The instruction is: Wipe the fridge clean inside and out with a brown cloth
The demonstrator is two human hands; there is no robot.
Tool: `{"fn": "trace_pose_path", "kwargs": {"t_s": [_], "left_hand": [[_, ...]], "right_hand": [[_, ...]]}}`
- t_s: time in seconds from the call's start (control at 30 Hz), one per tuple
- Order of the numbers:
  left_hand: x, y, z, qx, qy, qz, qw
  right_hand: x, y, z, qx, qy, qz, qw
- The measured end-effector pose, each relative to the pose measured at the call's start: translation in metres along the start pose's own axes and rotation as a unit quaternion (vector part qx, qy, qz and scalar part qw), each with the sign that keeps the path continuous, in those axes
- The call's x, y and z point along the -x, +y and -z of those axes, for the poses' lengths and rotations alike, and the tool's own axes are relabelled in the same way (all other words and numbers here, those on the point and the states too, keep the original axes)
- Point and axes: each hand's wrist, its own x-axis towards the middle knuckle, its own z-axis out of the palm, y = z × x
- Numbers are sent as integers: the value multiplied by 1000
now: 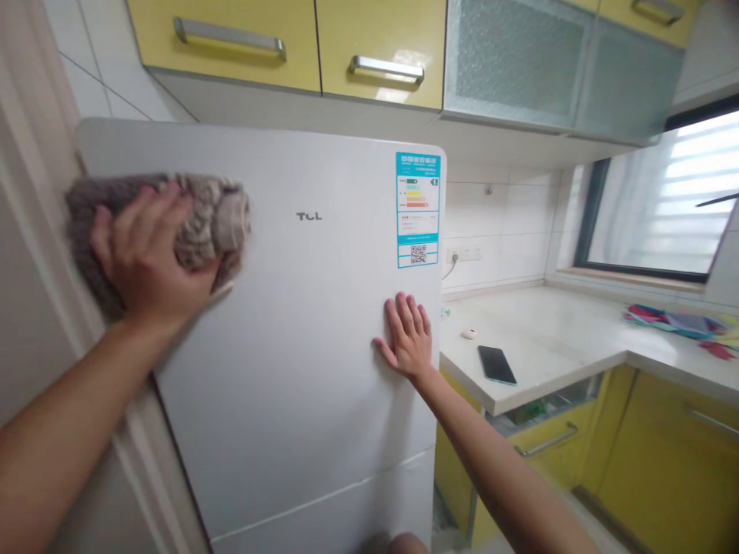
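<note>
A white fridge (pixel 300 331) fills the middle of the head view, with a blue energy label (pixel 417 209) at its upper right corner. My left hand (pixel 147 258) presses a grey-brown cloth (pixel 211 219) against the upper left of the fridge door, fingers curled over the cloth. My right hand (pixel 407 335) lies flat on the door's right edge, fingers stretched upward and holding nothing.
Yellow wall cabinets (pixel 289 42) hang above the fridge. To the right, a white counter (pixel 554 338) carries a dark phone (pixel 496 364), a small white object (pixel 469 333) and colourful items (pixel 675 322) near the window. Yellow lower cabinets (pixel 652 462) stand below it.
</note>
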Motion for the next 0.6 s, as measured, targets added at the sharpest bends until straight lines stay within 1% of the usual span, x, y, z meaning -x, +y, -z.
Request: {"fn": "trace_pose_path", "kwargs": {"t_s": [0.03,0.07,0.13,0.17,0.2,0.23,0.27,0.33,0.4,0.43,0.5,0.53,0.57,0.6], "left_hand": [[-30,1,-10,-3,19,36,999],[-57,6,-18,-2,6,59,998],[-102,27,-35,-2,-50,80,996],[-117,42,-43,-3,-82,80,993],[-128,59,-51,2,-111,68,991],[-133,77,-58,13,-140,42,989],[-133,96,-66,31,-168,1,985],[-118,133,-80,74,-213,-105,968],[-88,164,-90,112,-244,-210,940],[-71,176,-95,129,-258,-257,922],[-41,192,-102,167,-283,-345,879],[-30,196,-105,187,-295,-387,854],[-24,198,-107,203,-306,-422,829],[-24,198,-110,213,-316,-448,809]], "right_hand": [[0,-2,-3,2,2,-2,1000],[2,-3,-5,3,2,-5,1000],[7,-4,-6,3,2,-7,1000],[8,-4,-5,3,2,-7,1000],[8,-4,-4,2,2,-6,1000],[7,-3,-3,0,1,-5,1000],[6,-3,-3,-2,0,-5,1000],[6,-2,-3,-7,0,-2,1000],[10,0,-4,-11,-4,-3,1000],[14,0,-5,-13,-8,-2,1000],[27,2,-7,-13,-15,3,1000],[35,2,-8,-11,-18,7,1000],[42,3,-9,-9,-17,12,1000],[48,2,-9,-7,-15,17,1000]]}}
